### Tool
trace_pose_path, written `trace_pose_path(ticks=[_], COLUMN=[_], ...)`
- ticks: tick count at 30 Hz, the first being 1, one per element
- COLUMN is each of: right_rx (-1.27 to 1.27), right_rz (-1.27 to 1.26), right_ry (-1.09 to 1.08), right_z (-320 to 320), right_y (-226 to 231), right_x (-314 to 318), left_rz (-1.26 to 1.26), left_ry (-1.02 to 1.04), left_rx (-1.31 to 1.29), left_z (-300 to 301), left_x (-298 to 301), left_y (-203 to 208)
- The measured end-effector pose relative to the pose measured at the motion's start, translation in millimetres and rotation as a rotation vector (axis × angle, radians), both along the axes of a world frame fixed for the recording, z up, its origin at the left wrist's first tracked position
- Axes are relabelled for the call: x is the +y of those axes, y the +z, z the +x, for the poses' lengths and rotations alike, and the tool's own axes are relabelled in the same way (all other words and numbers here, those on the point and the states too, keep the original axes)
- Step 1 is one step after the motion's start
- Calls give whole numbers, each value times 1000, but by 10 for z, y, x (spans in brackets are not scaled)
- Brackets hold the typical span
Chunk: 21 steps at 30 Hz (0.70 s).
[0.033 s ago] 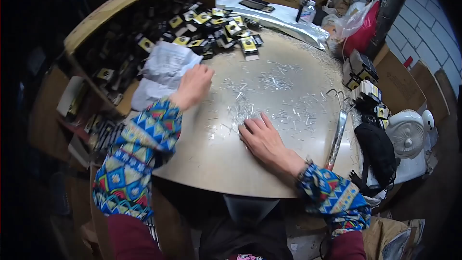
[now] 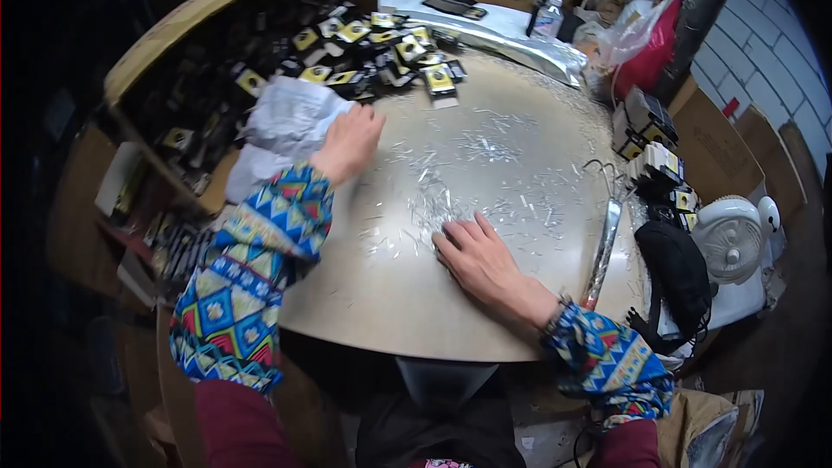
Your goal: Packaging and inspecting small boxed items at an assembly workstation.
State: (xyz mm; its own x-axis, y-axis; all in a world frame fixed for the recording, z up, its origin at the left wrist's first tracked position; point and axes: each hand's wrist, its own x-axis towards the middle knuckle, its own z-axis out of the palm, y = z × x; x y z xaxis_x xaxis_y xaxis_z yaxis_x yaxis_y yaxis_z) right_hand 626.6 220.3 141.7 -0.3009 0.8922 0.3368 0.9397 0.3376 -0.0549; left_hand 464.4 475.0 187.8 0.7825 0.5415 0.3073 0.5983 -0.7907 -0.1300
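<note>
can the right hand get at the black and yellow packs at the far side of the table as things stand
Probably yes, with a stretch. The right hand lies flat on the table among clear plastic scraps, and only those loose scraps lie between it and the packs. Nothing upright blocks the way.

We had a single view, from a fisheye camera worn on the head, looking steeply down and forward onto the worktop (image 2: 485,130) at close range. Our forearms entered from the lower edge, and straight edges bowed toward the dark rim.
</note>
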Motion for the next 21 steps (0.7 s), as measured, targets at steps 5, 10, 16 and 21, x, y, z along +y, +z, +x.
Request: trace_pose_path(ticks=[5,10,16,21], right_rx=[-32,-72,90,301], right_rz=[-214,-410,-136,-139], right_ry=[-111,-314,-487,-182], right_z=[620,1170,1420,1037], right_y=[291,317,-46,-7], right_x=[-357,-160,756,766], left_rz=[285,203,298,176], left_ry=[-95,-51,-264,-236], left_rx=[-119,21,78,62], left_z=[1025,1637,1581,1169], left_x=[833,1010,1046,741], left_y=[-343,-422,-181,80])
